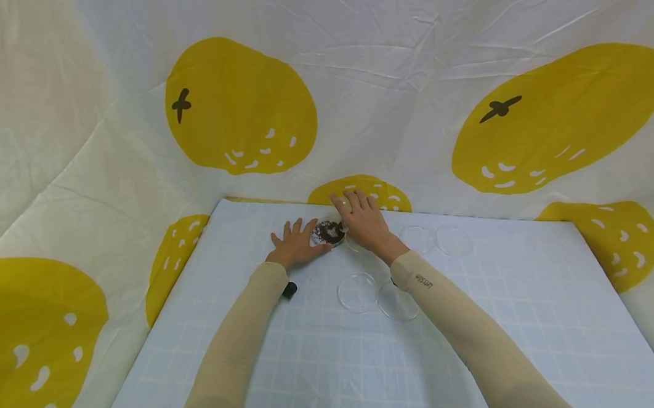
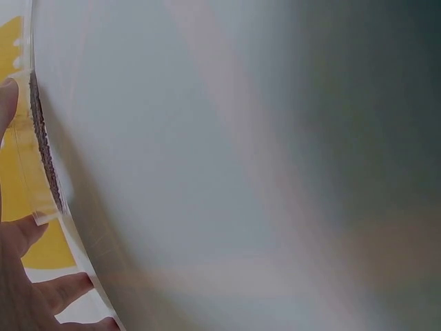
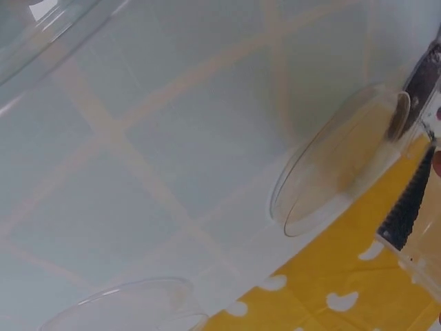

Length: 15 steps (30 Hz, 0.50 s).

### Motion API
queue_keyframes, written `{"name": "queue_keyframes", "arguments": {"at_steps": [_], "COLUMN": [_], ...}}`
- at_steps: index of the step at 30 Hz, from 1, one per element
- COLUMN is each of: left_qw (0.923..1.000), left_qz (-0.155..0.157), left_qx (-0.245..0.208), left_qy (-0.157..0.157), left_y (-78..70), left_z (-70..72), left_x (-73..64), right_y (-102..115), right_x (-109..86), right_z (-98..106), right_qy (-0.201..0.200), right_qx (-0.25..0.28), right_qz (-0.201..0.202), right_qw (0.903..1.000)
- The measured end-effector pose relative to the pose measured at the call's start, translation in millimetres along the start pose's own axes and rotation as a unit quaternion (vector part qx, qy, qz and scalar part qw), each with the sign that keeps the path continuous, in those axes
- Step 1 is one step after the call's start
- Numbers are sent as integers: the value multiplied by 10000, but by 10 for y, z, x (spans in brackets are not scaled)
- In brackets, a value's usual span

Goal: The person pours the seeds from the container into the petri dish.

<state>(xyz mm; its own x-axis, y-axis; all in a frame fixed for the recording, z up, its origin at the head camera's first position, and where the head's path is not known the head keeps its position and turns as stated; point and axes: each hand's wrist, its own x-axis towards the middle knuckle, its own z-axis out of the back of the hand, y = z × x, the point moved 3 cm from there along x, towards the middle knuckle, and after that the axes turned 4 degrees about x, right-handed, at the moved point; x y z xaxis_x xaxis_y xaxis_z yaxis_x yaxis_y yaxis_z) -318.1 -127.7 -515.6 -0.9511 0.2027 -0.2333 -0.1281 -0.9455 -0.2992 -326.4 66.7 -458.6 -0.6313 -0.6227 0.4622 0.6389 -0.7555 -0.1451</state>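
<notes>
A round clear dish of dark granules (image 1: 328, 232) lies near the table's back edge. My left hand (image 1: 298, 245) holds it from the side, thumb and forefinger against its rim with the other fingers spread. Close above the dish, my right hand (image 1: 363, 220) grips a clear container (image 3: 410, 207), tilted, with dark granules banked against one wall. In the left wrist view the dish wall (image 2: 27, 158) shows side-on between the fingers. A clear petri dish (image 3: 337, 165) sits beside the filled one, partly under my right hand in the head view.
Two clear dishes (image 1: 356, 293) lie nearer me, one partly behind the right sleeve. Two more, including a clear dish (image 1: 454, 240), lie to the right. A small black object (image 1: 289, 290) shows beside the left sleeve. A fruit-print curtain (image 1: 378, 127) hangs along the table's back edge.
</notes>
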Motion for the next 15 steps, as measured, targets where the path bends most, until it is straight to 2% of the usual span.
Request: {"name": "queue_keyframes", "arguments": {"at_steps": [9, 12, 15], "left_qw": [10000, 10000, 10000], "left_qz": [-9, -16, -35], "left_qx": [-16, -14, -12], "left_qy": [-8, 3, 6], "left_y": [17, 17, 17], "left_z": [-16, -17, -16], "left_x": [24, 26, 22], "right_y": [7, 2, -19], "right_x": [13, 24, 30], "right_z": [-2, -10, -31], "right_qy": [153, 478, 816], "right_qx": [52, 427, 927], "right_qz": [-119, -422, -922], "right_qw": [9998, 9970, 9881]}}
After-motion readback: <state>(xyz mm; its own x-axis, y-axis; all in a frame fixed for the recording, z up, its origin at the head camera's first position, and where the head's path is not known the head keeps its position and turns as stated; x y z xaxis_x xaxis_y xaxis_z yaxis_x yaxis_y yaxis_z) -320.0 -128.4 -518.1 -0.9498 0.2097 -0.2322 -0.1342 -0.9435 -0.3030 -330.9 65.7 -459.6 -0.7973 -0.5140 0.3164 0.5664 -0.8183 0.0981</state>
